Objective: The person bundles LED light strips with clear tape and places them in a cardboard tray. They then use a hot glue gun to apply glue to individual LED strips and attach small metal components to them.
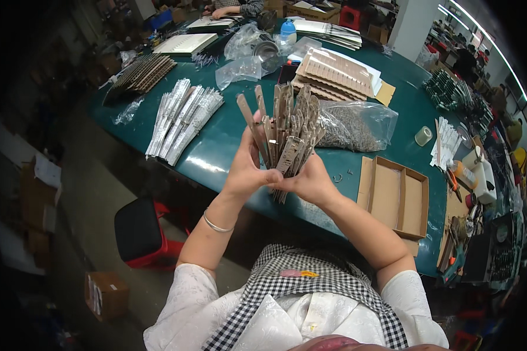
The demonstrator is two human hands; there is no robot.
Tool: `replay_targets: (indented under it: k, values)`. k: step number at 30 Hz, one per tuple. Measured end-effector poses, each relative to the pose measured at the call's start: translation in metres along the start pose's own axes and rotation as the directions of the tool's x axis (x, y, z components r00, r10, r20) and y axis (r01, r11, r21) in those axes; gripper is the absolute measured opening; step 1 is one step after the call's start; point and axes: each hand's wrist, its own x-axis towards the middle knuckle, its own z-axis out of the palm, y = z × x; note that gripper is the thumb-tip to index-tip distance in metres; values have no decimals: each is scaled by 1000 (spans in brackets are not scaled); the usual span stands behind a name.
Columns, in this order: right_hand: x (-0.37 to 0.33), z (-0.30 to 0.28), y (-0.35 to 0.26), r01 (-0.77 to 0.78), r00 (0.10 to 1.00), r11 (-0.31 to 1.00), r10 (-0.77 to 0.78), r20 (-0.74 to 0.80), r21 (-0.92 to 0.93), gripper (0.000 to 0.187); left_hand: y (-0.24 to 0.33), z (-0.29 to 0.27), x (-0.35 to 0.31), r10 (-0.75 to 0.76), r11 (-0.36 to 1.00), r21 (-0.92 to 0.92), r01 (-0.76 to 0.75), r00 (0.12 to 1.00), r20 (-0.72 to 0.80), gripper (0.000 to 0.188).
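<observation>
A thick bundle of flat metal strips [290,123] stands upright between my two hands, above the near edge of the green table. My left hand [249,161] is wrapped round its left side, and my right hand [313,180] closes round the lower right. Both thumbs meet at the front of the bundle. Two or three strips lean out to the left at the top. Behind my right hand lies a clear plastic bag [357,126] full of small greyish parts. To the left, bundles of silvery strips [184,120] rest on the table.
An open cardboard tray with dividers [414,202] lies on the right of the green table [216,167]. Stacked brown corrugated sheets [334,76] are further back. Tape [423,136], bottles [480,181] and tools crowd the right side. A red-black stool [140,231] stands left. Someone works at the far side.
</observation>
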Motion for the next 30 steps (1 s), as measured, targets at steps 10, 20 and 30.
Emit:
replay_targets:
  k: [10, 20, 30]
  values:
    - [10, 16, 3, 254, 967, 955, -255, 16, -155, 101, 8, -1, 2, 1, 997, 76, -3, 1000, 18, 109]
    - [36, 2, 34, 276, 949, 930, -303, -84, -241, 80, 9, -2, 11, -101, 869, 490, 72, 994, 33, 112]
    - [35, 10, 16, 166, 979, 966, -186, -84, -199, 68, 1, -20, 4, 91, 847, 502, -174, 978, 185, 120]
